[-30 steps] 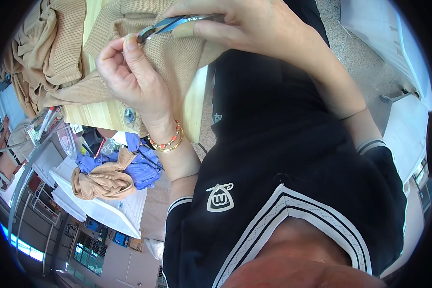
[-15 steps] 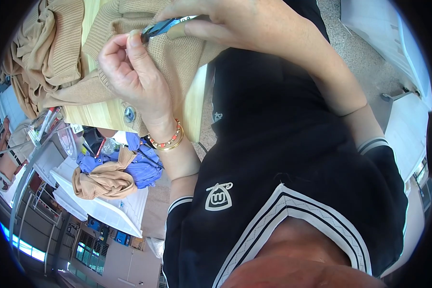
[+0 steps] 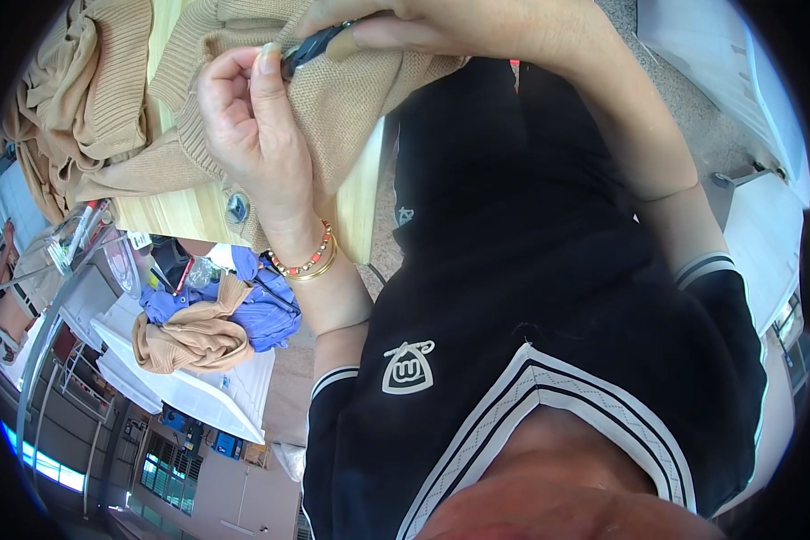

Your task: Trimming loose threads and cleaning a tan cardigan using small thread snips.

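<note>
A tan knitted garment lies over the near corner of the wooden table, under both hands. My right hand comes across from the right and is closed around small dark thread snips, their tip pointing left and down. Close to that tip, my left hand pinches with thumb and forefinger, the other fingers curled in. What the pinch holds is too small to make out. A round bluish object sits at the table edge by my left wrist.
More tan knitwear is heaped on the wooden table at the left. Below it stands a white plastic bin holding blue cloth and a tan knit piece. White panels stand on the right.
Both hands have shifted slightly to the right, the left one also a little upward. The snips have turned and look darker now. The garment's edge reaches further right under my right hand.
</note>
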`<state>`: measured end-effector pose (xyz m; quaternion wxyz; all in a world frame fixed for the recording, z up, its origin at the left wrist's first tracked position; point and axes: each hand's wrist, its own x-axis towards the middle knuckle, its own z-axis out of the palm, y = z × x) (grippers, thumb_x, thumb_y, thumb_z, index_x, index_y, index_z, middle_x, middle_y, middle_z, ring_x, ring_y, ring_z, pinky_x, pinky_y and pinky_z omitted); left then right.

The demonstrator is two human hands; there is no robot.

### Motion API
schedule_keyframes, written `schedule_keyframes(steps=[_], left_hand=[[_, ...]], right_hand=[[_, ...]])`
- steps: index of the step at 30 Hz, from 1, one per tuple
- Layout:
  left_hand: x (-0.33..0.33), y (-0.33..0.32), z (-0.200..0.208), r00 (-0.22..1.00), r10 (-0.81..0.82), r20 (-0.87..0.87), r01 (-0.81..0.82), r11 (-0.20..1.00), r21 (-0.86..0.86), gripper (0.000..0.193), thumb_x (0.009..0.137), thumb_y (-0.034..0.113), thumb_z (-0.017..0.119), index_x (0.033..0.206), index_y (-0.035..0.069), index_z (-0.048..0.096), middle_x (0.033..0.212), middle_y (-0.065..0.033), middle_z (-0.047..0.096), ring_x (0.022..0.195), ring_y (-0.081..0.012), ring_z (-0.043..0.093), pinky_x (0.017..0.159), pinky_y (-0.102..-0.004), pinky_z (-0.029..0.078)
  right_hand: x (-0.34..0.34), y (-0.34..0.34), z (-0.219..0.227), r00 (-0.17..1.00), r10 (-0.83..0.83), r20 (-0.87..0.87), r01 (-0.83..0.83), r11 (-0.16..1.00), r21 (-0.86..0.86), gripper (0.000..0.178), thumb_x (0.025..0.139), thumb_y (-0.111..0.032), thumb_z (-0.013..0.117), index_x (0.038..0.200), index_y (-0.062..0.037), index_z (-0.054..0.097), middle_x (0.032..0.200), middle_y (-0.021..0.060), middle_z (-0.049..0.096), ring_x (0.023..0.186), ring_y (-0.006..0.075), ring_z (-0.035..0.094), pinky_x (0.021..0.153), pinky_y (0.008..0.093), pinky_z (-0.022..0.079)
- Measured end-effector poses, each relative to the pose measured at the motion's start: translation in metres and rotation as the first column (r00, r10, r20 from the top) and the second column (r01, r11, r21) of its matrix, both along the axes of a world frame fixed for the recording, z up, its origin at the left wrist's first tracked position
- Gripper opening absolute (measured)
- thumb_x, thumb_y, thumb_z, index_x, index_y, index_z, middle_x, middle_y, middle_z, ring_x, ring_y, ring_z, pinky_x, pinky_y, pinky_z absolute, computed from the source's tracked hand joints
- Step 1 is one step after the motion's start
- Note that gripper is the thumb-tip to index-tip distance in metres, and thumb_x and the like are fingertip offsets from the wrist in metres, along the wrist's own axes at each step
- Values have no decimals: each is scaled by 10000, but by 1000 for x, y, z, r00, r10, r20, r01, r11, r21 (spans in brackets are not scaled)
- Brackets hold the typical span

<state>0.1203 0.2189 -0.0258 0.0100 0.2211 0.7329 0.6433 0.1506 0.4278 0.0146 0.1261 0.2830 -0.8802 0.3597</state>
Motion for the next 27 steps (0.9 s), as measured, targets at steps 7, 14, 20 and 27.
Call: schedule_keyframes(steps=[7,14,20,27], left_hand=[[2,1,0,1000,-1,26,0,1000,28,92,976,81,599,1019,7,565,836,5,561,749,-40,502,686,-168,417],[2,0,-2,998,-8,56,3,996,89,91,979,69,585,1030,1,553,885,-44,627,800,-64,568,722,-183,450],[-5,-10,6,974,-49,222,-15,960,279,91,985,69,553,1023,-13,558,950,-144,685,886,-167,655,834,-269,520],[-17,-19,30,949,-189,254,140,970,198,260,1025,132,474,1164,-69,562,1040,-178,664,952,-193,649,865,-277,509]], right_hand=[[2,2,-5,997,26,77,-20,997,-68,256,796,-129,689,1023,-10,685,819,112,568,790,305,601,682,392,473],[9,-3,-12,1000,-8,8,9,996,-89,268,827,-135,681,1068,-21,652,847,121,580,818,305,615,685,385,482],[16,-13,-21,982,-11,187,83,919,-386,413,835,-213,728,1177,-14,611,968,173,682,842,315,661,720,364,510],[21,9,-2,915,48,400,74,956,-282,212,793,-100,745,974,0,695,721,85,638,638,157,591,589,299,461]])
